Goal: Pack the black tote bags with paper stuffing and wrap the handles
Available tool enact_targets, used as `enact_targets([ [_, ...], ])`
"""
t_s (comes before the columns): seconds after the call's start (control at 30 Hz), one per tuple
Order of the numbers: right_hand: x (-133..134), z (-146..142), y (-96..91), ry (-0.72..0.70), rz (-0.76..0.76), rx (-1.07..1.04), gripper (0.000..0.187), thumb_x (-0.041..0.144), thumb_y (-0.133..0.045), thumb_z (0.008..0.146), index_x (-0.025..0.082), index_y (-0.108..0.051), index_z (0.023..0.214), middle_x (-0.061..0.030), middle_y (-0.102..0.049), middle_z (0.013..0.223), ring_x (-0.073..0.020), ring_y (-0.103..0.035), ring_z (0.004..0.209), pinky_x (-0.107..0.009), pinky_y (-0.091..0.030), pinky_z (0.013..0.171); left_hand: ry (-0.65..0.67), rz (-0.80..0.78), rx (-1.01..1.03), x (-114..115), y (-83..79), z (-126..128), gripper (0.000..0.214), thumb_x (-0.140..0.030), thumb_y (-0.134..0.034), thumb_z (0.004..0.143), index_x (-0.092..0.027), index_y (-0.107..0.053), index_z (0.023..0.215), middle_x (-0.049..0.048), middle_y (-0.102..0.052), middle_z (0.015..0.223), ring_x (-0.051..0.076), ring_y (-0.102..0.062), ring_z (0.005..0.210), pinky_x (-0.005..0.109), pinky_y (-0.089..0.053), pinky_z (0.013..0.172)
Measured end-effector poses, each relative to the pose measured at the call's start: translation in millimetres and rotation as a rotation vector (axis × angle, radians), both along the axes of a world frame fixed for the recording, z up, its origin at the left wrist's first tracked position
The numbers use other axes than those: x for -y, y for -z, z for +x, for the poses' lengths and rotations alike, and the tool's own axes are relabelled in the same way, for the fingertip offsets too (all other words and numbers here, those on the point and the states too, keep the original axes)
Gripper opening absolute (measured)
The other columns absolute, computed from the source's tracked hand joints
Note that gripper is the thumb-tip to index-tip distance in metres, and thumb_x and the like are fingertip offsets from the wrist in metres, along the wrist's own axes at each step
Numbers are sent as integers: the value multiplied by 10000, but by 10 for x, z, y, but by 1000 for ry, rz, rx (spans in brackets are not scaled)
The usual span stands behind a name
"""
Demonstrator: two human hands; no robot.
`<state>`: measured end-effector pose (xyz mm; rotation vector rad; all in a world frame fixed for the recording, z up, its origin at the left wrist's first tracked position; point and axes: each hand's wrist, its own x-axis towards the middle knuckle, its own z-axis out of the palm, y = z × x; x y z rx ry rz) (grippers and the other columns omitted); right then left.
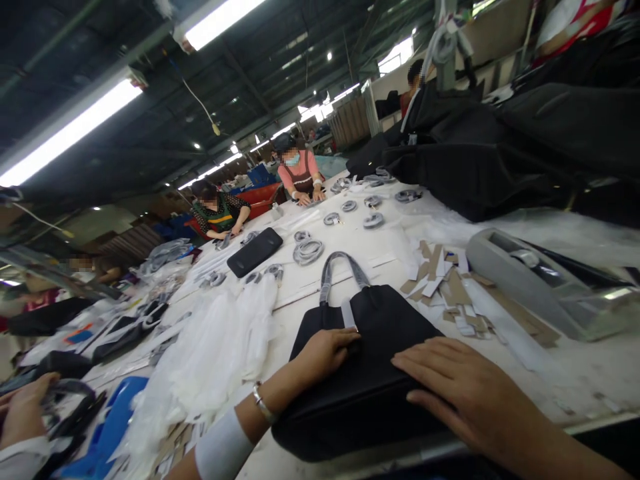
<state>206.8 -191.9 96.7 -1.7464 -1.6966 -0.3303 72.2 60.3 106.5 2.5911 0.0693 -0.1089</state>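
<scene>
Black bag (pixel 385 320) lies flat on the white table (pixel 575 373), near edge, right in front of the person. Left hand (pixel 325 353) sits on it with fingers curled by the white strip (pixel 349 312); can't tell if it's pinching anything. Right hand (pixel 450 390) lies flat on the fabric, fingers loosely spread, holding nothing.

Looks like soft, limp cloth, light, not fragile; likely sags if lifted by one corner. Best hold: looped handle (pixel 340 267), or both side edges.

Bag looks flat; its contents aren't visible. Just left is a pile of clear plastic sleeves (pixel 220 347), contents unclear. Right: card scraps (pixel 450 287), grey tape dispenser (pixel 530 280).
</scene>
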Motion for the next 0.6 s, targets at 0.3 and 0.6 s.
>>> enact_targets([
  [0.3, -15, 20, -18, -40, 155, -45, 309, 259, -536, 938, 276, -655, 1223, -5, -747, 1087, -206, -701, 922, -382, -514, 892, -104, 186, 38, 4, 85, 89, 364, -188, -514, 941, -275, -633, 1273, 32, -681, 1247, 204, -657, 1114, 303, -506, 981],
  [0.6, -20, 144, -45, -123, 181, -18, 333, 247, -535, 928, 275, -647, 1241, 15, -750, 1080, -196, -712, 892, -373, -540, 839, -90, 230, -21, 4, 144, 39, 392, -196, -550, 917, -314, -625, 1283, 4, -665, 1276, 198, -639, 1150, 314, -494, 1015],
])
